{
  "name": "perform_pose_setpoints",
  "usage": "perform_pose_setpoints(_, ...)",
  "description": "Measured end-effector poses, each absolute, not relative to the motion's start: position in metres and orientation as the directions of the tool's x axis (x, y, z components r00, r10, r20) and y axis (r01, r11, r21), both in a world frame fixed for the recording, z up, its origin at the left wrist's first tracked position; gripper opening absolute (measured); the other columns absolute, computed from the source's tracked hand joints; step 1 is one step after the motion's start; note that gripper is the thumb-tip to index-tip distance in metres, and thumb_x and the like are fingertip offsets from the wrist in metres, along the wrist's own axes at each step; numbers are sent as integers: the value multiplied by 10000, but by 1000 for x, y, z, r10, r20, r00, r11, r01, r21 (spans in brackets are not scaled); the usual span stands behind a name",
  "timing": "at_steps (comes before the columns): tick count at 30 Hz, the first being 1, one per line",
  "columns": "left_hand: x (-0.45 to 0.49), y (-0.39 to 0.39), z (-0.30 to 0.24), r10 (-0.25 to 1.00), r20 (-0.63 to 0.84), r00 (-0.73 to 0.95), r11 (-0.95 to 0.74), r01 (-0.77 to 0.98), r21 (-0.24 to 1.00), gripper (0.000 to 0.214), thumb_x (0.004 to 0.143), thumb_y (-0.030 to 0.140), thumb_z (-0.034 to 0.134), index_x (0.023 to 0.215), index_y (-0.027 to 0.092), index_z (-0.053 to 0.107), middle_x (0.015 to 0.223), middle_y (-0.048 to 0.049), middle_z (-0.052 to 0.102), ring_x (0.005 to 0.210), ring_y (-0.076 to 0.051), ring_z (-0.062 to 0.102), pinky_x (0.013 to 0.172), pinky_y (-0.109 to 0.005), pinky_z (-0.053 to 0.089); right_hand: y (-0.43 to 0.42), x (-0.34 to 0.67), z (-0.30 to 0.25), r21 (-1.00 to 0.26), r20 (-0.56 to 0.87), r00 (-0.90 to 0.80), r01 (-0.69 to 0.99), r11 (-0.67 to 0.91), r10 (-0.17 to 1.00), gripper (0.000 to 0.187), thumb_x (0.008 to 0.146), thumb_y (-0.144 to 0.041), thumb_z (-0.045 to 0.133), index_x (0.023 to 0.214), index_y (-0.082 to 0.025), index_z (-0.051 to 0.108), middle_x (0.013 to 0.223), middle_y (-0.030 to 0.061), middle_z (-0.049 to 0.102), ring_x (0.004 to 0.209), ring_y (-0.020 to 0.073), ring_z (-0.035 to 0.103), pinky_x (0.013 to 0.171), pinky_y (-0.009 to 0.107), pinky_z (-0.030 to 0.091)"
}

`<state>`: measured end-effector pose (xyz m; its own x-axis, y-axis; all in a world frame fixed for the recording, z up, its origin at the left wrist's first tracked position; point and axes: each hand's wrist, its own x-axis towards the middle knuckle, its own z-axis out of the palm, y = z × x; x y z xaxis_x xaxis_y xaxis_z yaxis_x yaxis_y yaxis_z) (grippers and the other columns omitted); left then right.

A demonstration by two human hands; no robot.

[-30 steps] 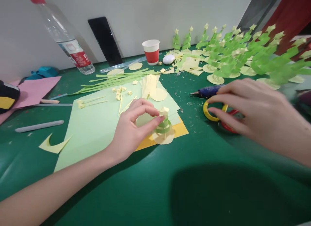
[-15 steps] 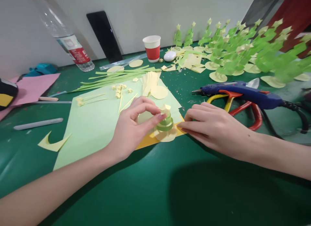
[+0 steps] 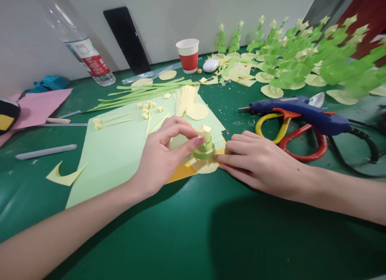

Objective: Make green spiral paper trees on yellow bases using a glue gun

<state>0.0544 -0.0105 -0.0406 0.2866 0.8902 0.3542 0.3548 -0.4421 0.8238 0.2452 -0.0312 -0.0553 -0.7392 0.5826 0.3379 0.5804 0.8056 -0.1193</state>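
Observation:
A small paper tree point(image 3: 204, 151) made of a coiled green strip stands on a round pale-yellow paper base point(image 3: 205, 166), with a folded paper star point(image 3: 204, 131) on top. My left hand point(image 3: 164, 155) pinches it just under the star between thumb and index finger. From the right, my right hand point(image 3: 256, 163) has its fingers closed at the edge of the base, index finger and thumb against it. The base lies partly over an orange sheet point(image 3: 181, 174) and light-green paper point(image 3: 111, 159). Loose folded stars point(image 3: 146, 109) and a pale paper disc point(image 3: 197, 111) lie behind my left hand.
Behind my right hand are a blue glue gun point(image 3: 280, 105) and red-and-yellow scissors point(image 3: 301, 145). Many finished paper trees point(image 3: 301, 55) stand at the back right. A paper cup point(image 3: 188, 57), bottle point(image 3: 90, 59), phone point(image 3: 128, 41) and green strips point(image 3: 141, 92) are farther back.
My right hand has moved slightly left, its fingertips now against the base's edge. My left hand still pinches the tree near its star. The whole view has shifted a little.

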Motion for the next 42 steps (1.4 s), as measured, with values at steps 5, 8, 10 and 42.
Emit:
perform_pose_setpoints(5, 55, -10, -42, 891, 357, 279, -438, 329, 837, 145, 716, 219, 615, 594, 218, 536, 708, 28, 511, 750, -138, 505, 753, -291, 400, -31, 245, -54, -127, 333, -746, 571, 811, 577, 262, 852, -173, 391, 805, -122, 644, 633, 35, 505, 620, 137, 392, 588, 269, 287)
perform_pose_setpoints(8, 55, -10, -42, 894, 352, 276, -434, 343, 833, 151, 714, 225, 615, 588, 215, 531, 714, 24, 519, 753, -142, 509, 751, -291, 405, -31, 245, -54, -132, 327, -748, 570, 811, 578, 265, 854, -179, 388, 805, -128, 643, 636, 37, 511, 624, 136, 396, 594, 270, 290)
perform_pose_setpoints(10, 55, -10, -41, 895, 352, 275, -434, 356, 827, 149, 712, 225, 616, 588, 217, 534, 715, 23, 526, 757, -147, 511, 754, -294, 406, -31, 245, -55, -134, 322, -748, 570, 811, 580, 264, 854, -180, 388, 807, -131, 642, 638, 39, 518, 628, 137, 400, 599, 271, 293)
perform_pose_setpoints(42, 52, -8, -37, 802, 469, 369, -594, 423, 684, 82, 723, 247, 619, 654, 204, 608, 716, 9, 569, 742, -152, 514, 691, -291, 404, -33, 243, -56, -208, 383, -698, 573, 793, 605, 273, 864, -176, 374, 762, -127, 622, 679, 52, 550, 628, 138, 453, 583, 260, 345)
